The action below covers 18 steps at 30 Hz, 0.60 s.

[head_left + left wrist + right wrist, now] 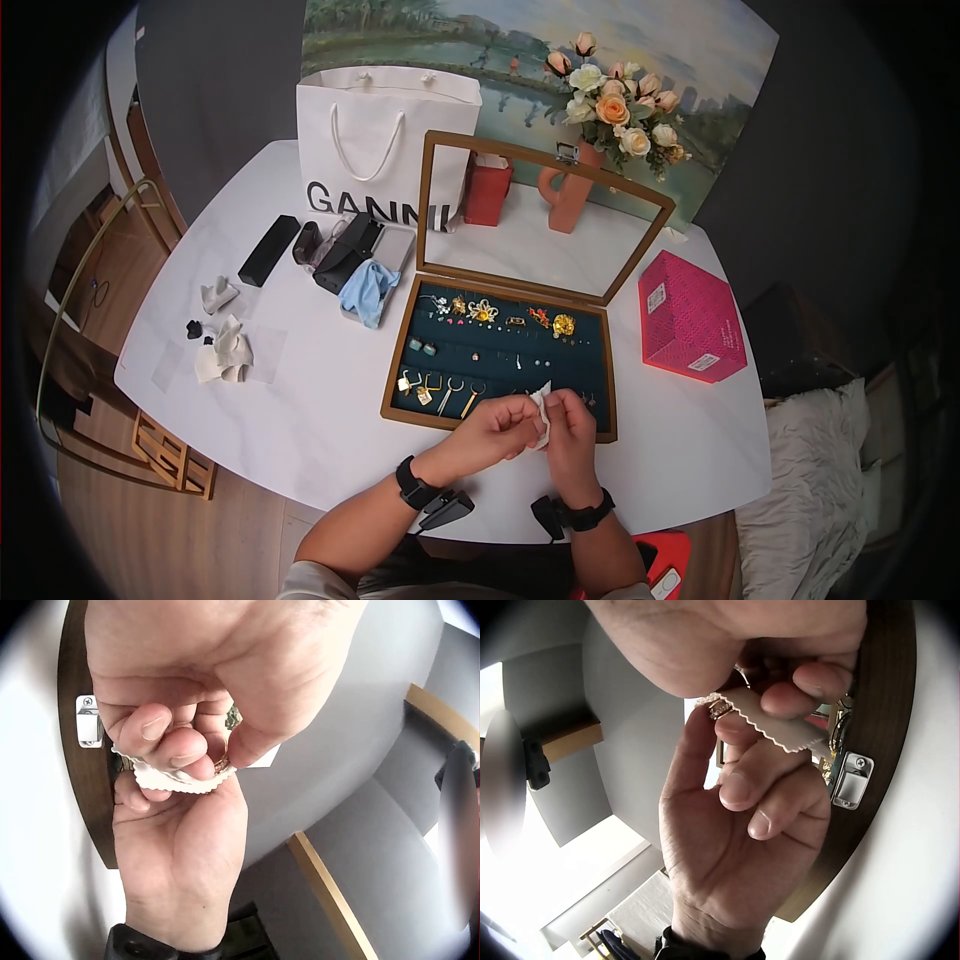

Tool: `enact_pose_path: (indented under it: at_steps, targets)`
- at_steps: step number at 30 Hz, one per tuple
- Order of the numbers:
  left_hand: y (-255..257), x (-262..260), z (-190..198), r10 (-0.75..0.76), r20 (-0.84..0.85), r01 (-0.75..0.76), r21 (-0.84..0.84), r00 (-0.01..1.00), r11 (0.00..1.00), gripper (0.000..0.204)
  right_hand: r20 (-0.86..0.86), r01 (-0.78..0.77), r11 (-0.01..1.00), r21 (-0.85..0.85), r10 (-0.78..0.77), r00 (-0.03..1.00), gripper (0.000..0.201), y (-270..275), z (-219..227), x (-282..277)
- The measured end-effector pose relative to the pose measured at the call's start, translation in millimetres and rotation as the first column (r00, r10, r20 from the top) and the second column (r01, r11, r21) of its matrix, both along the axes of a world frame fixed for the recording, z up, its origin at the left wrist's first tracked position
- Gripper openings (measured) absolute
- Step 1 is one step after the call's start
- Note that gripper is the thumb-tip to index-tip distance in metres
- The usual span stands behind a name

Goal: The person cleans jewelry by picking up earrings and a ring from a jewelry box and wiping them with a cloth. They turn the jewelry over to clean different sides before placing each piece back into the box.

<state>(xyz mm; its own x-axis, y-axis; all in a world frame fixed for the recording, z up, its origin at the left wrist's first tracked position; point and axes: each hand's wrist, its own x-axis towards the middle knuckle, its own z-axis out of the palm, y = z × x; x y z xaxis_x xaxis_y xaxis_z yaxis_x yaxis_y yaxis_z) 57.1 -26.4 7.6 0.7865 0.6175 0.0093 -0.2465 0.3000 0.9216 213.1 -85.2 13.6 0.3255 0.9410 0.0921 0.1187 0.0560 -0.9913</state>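
Note:
Both hands meet over the front edge of an open wooden jewelry box (400, 405). My left hand (490, 432) pinches a gold ring (720, 710) set with small clear stones between thumb and forefinger. A small white cloth (769, 720) with a zigzag edge lies against the ring, and my right hand (572, 440) grips it with curled fingers. In the head view the ring is hidden by the fingers and cloth. Inside the box, earrings (440, 390) and gold flower-shaped pieces (484, 311) sit on dark green lining.
The box's glass lid (540, 225) stands upright. A pink box (690, 318) is on the right. Leftward lie a blue cloth (368, 292), a black case (269, 250) and crumpled cream cloths (226, 352). Behind are a white paper bag (380, 140) and a flower vase (570, 195).

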Motion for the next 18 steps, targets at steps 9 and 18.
enact_pose_path:
  at_steps: [9, 18]
  targets:
    - [0.6, 0.0, 0.4, -0.008, 0.010, 0.008, -0.004, 1.000, 1.000, 0.007, -0.022, -0.013, 1.000, -0.010, 0.013, 1.000, 0.025, -0.5, 1.1, 0.2]
    - [0.7, 0.2, 0.4, -0.010, 0.006, 0.010, -0.011, 1.000, 1.000, 0.007, -0.031, -0.022, 1.000, -0.002, 0.022, 0.999, 0.025, 0.5, -1.9, 1.4]
